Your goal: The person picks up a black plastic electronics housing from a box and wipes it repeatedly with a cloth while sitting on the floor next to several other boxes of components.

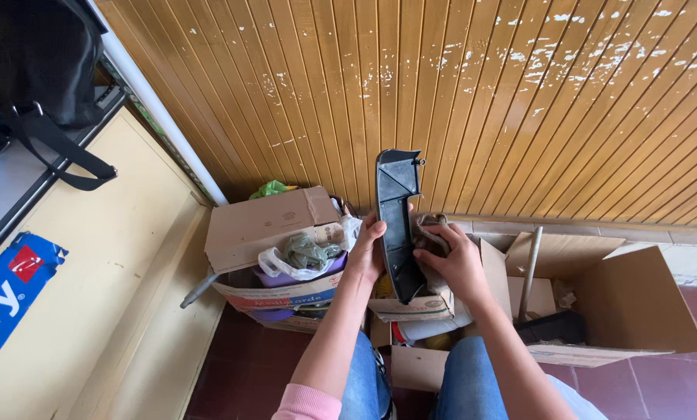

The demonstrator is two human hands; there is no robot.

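A black plastic part [397, 222], brown cardboard boxes [264, 225], a paint-flecked brown plank wall [481, 101].

cardboard boxes [270, 233] crowd floor, wooden wall [481, 101] behind

The left hand [366, 253] grips a long black plastic part [397, 222], held upright at centre. The right hand [451, 260] presses a brown rag [430, 233] against its right side. At 9 o'clock from the hands a full cardboard box [266, 233] stands; at 3 o'clock lies an open box [628, 303]. Wooden panelling [481, 101] fills 12 o'clock.
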